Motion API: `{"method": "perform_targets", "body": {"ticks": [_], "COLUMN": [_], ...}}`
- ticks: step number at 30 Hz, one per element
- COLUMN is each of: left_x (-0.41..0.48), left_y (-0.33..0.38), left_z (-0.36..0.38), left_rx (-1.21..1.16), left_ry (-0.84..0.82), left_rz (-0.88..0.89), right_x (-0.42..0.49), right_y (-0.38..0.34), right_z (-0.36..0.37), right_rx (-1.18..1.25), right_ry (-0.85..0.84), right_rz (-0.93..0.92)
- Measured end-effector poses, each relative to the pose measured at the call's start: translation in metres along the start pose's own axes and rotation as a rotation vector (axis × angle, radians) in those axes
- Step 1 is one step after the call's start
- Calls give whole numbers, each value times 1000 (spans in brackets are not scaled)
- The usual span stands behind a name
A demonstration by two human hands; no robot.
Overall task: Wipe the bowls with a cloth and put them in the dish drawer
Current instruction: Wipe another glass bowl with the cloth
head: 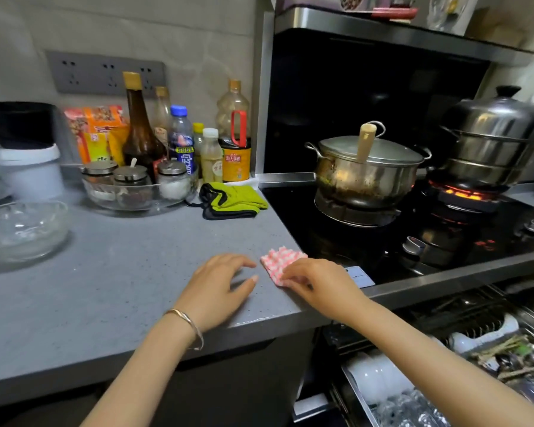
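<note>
While I watch through the head camera, both hands sit at the near edge of the grey counter. My operator's left hand lies palm down on the bare surface, fingers loosely spread and holding nothing, a thin bracelet on its wrist. Just to its right, the right hand has bent fingertips on the near part of the pink-and-white checked cloth, which lies folded on the counter's right end beside the black hob. I cannot tell whether the thumb pinches the cloth or the fingers only press it.

Below the hob, near right, the dish drawer stands pulled out, with white bowls racked inside. At far left a clear glass bowl rests on the counter, well apart from the hands. A green pot holder lies farther back. On the hob, a lidded pot stands left of a steel steamer, whose burner glows orange.
</note>
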State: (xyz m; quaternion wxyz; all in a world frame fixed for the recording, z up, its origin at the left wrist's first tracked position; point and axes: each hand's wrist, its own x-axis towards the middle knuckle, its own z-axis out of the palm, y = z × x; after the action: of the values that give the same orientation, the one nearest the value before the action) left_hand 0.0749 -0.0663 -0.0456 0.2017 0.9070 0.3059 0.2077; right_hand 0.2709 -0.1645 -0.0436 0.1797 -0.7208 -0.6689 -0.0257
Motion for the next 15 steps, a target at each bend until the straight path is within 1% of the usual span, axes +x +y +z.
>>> {"method": "perform_targets", "body": {"ticks": [2, 5, 7, 9, 11, 13, 15], "left_x": [1, 5, 11, 17, 14, 3, -7], "left_y": [5, 16, 25, 28, 26, 23, 16], "left_z": [-3, -5, -8, -15, -28, -44, -61], "left_rx": [-25, -110, -300, -588, -848, -979, -971], "left_ry": [-6, 35, 89, 179, 283, 334, 373], "left_rz": [7, -12, -88, -183, -258, -287, -267], "right_x": [7, 23, 32, 38, 42, 44, 45], "right_y": [3, -4, -19, -35, -47, -57, -67], "right_z": [-10, -38, -58, -71, -78, -77, -71], "right_rx": [119, 361, 603, 866, 1015, 1152, 1293], "right_ry": [-4, 40, 17, -29, -54, -88, -157], "right_rz": [69, 79, 89, 115, 140, 169, 175]}}
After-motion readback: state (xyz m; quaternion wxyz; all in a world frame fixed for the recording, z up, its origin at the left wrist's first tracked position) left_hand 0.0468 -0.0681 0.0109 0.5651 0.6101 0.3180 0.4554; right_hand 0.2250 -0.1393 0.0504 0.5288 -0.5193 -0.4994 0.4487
